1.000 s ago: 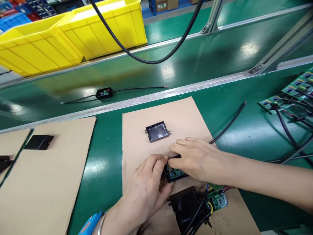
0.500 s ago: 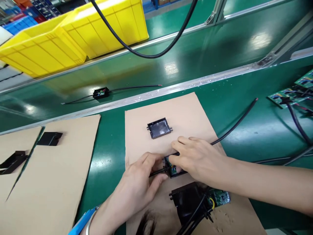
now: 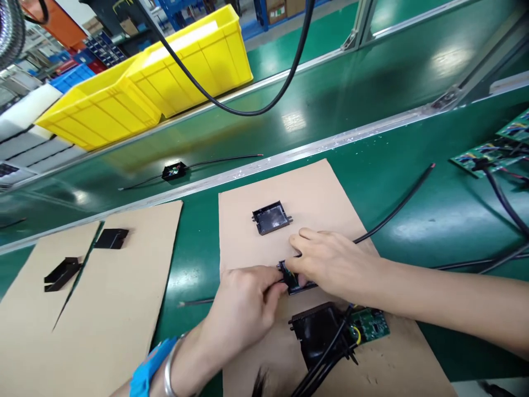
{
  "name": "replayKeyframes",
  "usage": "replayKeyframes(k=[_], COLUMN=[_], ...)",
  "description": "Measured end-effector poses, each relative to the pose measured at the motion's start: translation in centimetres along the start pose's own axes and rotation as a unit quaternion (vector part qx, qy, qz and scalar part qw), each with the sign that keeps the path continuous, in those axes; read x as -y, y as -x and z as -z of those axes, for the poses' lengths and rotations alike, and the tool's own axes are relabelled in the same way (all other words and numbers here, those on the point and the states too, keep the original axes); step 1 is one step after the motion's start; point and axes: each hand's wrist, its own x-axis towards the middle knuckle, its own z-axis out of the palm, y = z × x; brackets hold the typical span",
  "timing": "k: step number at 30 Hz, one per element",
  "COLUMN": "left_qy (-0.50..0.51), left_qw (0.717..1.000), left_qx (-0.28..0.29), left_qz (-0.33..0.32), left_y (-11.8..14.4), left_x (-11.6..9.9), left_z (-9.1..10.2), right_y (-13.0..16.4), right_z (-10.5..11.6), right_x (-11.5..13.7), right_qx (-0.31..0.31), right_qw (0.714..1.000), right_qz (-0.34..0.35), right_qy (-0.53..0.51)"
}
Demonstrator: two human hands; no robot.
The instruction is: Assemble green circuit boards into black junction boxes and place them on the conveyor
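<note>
A small black plastic housing (image 3: 294, 288) with a circuit board in it lies on the cardboard between my hands; much of it is covered. My left hand (image 3: 246, 300) pinches the black cable (image 3: 196, 302) close to where it enters the housing's left end. Over the other end, my right hand (image 3: 336, 264) grips the housing, fingers bent down into it. Another black cable (image 3: 399, 209) runs out to the right from beneath that hand. Just above lies an open black housing half (image 3: 271, 218). Nearer me are another black housing (image 3: 318, 333) and a green circuit board (image 3: 372, 323) with cables.
Cardboard sheets (image 3: 136, 264) at left carry two black housing parts. Beyond the metal rail (image 3: 314, 148) lies a cabled black box (image 3: 174, 171). Yellow bins (image 3: 198, 66) stand farther back, with a black cable (image 3: 248, 113) hanging before them. Wired circuit boards (image 3: 475, 157) sit at right.
My left hand has rolled over, knuckles now up, and tightened its pinch at the cable entry. The right hand stays on the housing. The view has shifted slightly left.
</note>
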Motion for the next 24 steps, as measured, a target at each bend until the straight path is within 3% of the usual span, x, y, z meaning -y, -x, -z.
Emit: replayKeyframes(k=[2,5,7,13,15,20,24], left_qy=[-0.118,-0.226,-0.297,-0.526,-0.507,-0.269,-0.132], left_qw=[0.981,0.943,0.923,0.831,0.843,0.945,0.966], left_qx=[-0.111,-0.184,-0.186,-0.114,-0.113,-0.153,-0.193], left_qz=[-0.102,-0.159,-0.160,-0.141,-0.141,-0.109,-0.112], left_y=[0.8,1.4,1.6,2.3,2.4,2.2,1.7], left_x=[-0.1,0.2,0.2,-1.1,-0.9,0.9,1.7], left_z=[-1.0,-2.5,-3.3,-4.6,-4.5,-3.6,-3.8], right_y=[0.1,0.2,0.1,-0.1,-0.2,-1.7,-3.3], right_z=[0.0,-0.1,-0.3,-0.5,-0.2,0.8,0.9], right_x=[0.0,-0.1,-0.2,-0.3,-0.4,-0.2,0.9], right_qx=[-0.013,-0.021,-0.023,-0.036,-0.022,0.011,0.050], right_qw=[1.000,1.000,1.000,0.998,0.999,0.997,0.998], right_qz=[-0.005,-0.005,-0.003,-0.009,-0.017,-0.016,-0.029], right_qy=[-0.003,-0.010,-0.016,-0.049,-0.046,-0.076,-0.037])
